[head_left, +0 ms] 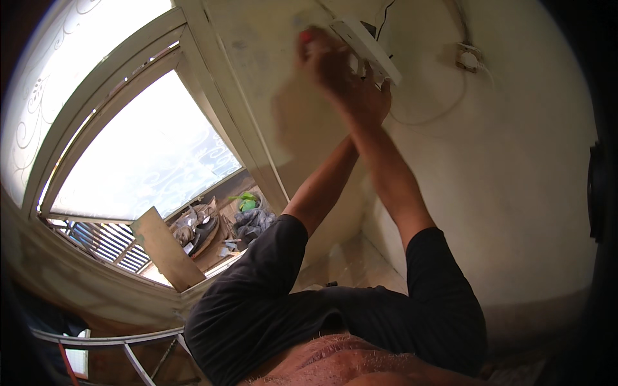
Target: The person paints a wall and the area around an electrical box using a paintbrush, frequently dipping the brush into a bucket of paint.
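Note:
My forearms cross in front of a pale wall, the right over the left. My right hand point(329, 69), blurred, is up at the left of a long white box point(367, 48) that looks like a power strip. Its fingers are closed round something with a red end point(306, 36), mostly hidden and too blurred to name. Behind that wrist, my left hand point(380, 103) has its fingers bent up against the lower end of the white box. The right arm hides part of it. A thin black wire point(385, 19) runs up from beside the box.
A wall socket point(469, 59) with a white plug and hanging cable is to the right. At left stands a large framed window point(141, 148); a board point(167, 251) leans at its bottom. Bags point(254, 222) and cardboard lie beyond it. A metal frame point(135, 338) is at lower left.

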A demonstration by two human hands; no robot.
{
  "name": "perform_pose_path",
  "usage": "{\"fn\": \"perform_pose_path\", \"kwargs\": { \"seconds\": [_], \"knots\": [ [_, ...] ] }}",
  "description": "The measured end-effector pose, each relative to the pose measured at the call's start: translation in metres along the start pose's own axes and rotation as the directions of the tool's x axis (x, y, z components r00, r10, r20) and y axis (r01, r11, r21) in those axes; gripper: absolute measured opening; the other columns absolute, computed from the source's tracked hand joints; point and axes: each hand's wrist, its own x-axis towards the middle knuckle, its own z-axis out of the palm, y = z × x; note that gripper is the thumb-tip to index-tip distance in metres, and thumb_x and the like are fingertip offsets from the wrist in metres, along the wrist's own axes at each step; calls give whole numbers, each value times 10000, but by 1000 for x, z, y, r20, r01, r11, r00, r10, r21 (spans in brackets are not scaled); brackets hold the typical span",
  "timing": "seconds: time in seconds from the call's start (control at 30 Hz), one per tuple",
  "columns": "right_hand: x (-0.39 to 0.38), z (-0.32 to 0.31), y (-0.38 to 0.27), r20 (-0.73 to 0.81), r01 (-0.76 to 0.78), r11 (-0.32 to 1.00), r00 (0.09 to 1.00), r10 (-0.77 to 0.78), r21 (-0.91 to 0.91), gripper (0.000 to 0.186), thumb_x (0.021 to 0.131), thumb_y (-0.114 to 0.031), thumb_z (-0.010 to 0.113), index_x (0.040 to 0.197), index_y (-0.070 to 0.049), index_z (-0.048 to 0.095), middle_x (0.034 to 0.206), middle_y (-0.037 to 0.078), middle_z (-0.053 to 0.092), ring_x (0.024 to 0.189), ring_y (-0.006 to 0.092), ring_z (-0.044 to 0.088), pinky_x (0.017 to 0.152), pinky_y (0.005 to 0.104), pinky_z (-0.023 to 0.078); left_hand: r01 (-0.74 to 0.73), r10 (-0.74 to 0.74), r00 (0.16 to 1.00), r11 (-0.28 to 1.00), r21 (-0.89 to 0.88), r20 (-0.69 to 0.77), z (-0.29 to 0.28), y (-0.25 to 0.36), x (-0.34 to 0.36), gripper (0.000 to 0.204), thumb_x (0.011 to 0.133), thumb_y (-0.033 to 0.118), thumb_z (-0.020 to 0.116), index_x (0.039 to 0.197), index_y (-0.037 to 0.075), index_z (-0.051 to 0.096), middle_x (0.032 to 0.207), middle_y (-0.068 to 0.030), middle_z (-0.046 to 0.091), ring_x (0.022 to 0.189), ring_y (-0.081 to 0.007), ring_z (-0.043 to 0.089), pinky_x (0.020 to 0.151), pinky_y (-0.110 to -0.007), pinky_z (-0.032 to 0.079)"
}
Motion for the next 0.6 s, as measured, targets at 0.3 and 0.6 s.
{"fn": "perform_pose_path", "kwargs": {
  "seconds": [0.3, 0.6],
  "knots": [
    [4, -8, -70, -26, 156, 976, 988, -154, 150, 172, 828, -179, 734, 964, -77, 712, 770, 80, 688, 596, 249, 649, 523, 342, 511, 43, -43, 999, 998, -48, 1, -22, -21, 8, 770, 893, 352, 663, 1521, 50, 334, 1468, -355, 256, 1288, -476, 445, 996, -539, 386],
    [-9, -24, 6, -4, -107, 989, 994, 107, -103, 163, 889, -203, 634, 770, -91, 635, 656, 100, 629, 523, 292, 623, 469, 403, 500, -213, 185, 974, 945, -246, -133, -10, -40, 14, 775, 916, 406, 618, 1532, 55, 306, 1436, -326, 375, 1386, -453, 338, 1060, -565, 344]
  ]
}}
